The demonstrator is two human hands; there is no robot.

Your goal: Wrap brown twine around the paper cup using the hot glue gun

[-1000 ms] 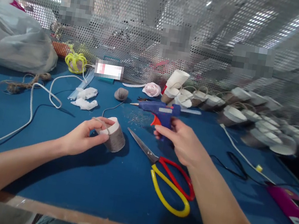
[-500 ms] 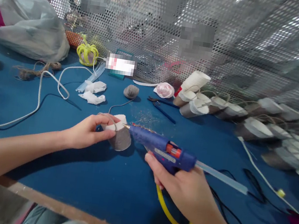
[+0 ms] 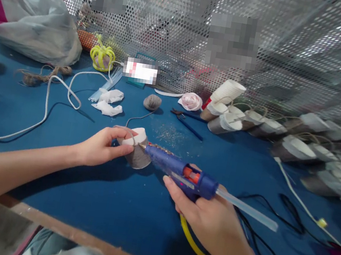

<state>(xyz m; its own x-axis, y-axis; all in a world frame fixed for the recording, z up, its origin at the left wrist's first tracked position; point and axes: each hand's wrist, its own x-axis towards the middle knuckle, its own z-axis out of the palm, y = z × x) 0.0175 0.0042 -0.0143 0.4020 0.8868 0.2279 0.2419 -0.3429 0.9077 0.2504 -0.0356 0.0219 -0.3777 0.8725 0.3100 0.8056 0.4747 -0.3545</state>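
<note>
My left hand [image 3: 102,148] pinches the near side of a small cup [image 3: 140,158], wrapped in grey cord with a white end facing up. A strand of the cord [image 3: 136,117] runs from the cup back to a grey ball of cord [image 3: 152,102] on the table. In my right hand [image 3: 204,219] is a blue hot glue gun [image 3: 179,170], with a clear glue stick [image 3: 248,209] sticking out of its back. The metal nozzle tip meets the cup by its white end, close to my left fingertips.
Blue-handled pliers [image 3: 190,127], a pink ribbon roll [image 3: 190,101] and crumpled white tissue [image 3: 109,102] lie beyond the cup. Several wrapped cups with handles [image 3: 225,124] stand at the right. A white cable [image 3: 46,103] crosses the left, near a large plastic bag [image 3: 41,25].
The glue gun's nozzle has shifted slightly down, from just above the cup's edge to against its corded side. My left hand keeps its hold on the cup.
</note>
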